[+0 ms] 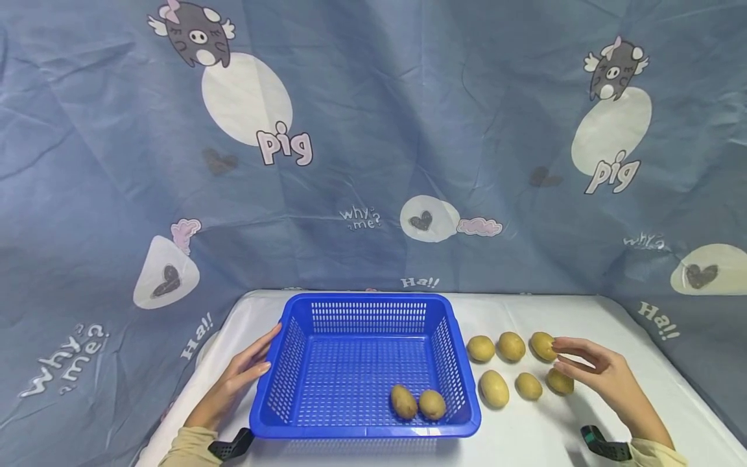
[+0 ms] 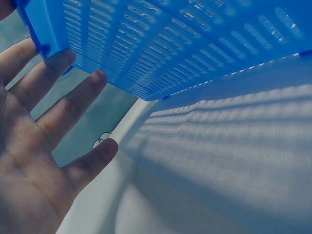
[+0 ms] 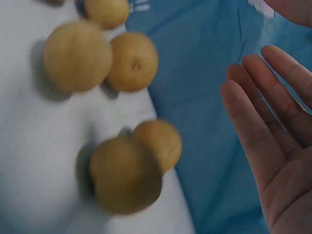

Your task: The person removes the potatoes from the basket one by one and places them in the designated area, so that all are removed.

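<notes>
A blue plastic basket [image 1: 364, 431] with slotted walls stands on the table, and two potatoes [image 1: 404, 402] lie in its near right corner. My left hand [image 1: 233, 383] is at the basket's left side, fingers spread and straight, fingertips right at the rim [image 2: 48, 48]. To the right of the basket lie several loose potatoes [image 1: 494, 389] in two rough rows. Over the rightmost ones my right hand [image 1: 604, 373] hovers with nothing in it, its fingers extended. In the right wrist view its fingers [image 3: 253, 126] stand apart from the nearest potato [image 3: 126, 175].
A white cloth [image 1: 525, 434] covers the table. Behind it hangs a blue curtain [image 1: 362, 130] printed with pigs and lettering. Each wrist bears a black strap [image 1: 233, 446] below a pale sleeve [image 1: 189, 447].
</notes>
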### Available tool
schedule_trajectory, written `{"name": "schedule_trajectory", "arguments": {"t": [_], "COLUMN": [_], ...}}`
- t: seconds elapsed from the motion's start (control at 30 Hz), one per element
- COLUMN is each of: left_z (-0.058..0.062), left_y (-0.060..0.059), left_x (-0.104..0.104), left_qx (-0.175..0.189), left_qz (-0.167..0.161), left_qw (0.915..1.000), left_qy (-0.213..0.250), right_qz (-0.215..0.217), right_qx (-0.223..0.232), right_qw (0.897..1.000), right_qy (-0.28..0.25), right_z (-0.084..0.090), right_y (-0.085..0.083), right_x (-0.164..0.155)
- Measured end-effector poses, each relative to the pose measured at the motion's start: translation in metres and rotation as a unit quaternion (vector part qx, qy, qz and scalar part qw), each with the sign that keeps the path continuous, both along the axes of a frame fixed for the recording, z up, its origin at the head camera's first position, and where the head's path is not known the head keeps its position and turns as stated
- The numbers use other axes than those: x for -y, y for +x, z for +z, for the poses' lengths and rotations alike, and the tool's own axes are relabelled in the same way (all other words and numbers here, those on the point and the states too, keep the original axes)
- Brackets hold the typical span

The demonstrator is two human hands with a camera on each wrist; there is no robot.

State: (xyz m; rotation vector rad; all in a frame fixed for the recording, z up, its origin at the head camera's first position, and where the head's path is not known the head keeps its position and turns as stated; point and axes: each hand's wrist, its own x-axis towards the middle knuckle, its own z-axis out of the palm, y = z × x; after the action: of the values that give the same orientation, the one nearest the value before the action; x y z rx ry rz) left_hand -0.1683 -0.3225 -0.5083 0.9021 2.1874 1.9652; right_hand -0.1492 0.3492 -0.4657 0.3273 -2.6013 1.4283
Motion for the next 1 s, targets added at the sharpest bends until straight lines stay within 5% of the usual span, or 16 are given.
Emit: {"name": "schedule_trajectory", "arguments": {"t": [0.43,0.73,1.0], "left_z": [0.004,0.004,0.005], "left_y": [0.002,0.003,0.003], "left_x": [-0.002,-0.002,-0.003], "left_qx": [-0.011,-0.003,-0.001], "left_qz": [-0.009,0.000,-0.001], "left_qw": [0.9999,1.0000,1.0000], "left_qy": [0.007,0.000,0.003], "right_qz": [0.140,0.185,0.276], "right_qx": [-0.072,-0.048,-0.048], "right_qw": [0.987,0.978,0.954], "right_qy": [0.011,0.081,0.109], "right_z": [0.033,0.054,0.063], "right_y": [-0.017,-0.026,-0.035], "right_x": [0.058,0.112,0.156]}}
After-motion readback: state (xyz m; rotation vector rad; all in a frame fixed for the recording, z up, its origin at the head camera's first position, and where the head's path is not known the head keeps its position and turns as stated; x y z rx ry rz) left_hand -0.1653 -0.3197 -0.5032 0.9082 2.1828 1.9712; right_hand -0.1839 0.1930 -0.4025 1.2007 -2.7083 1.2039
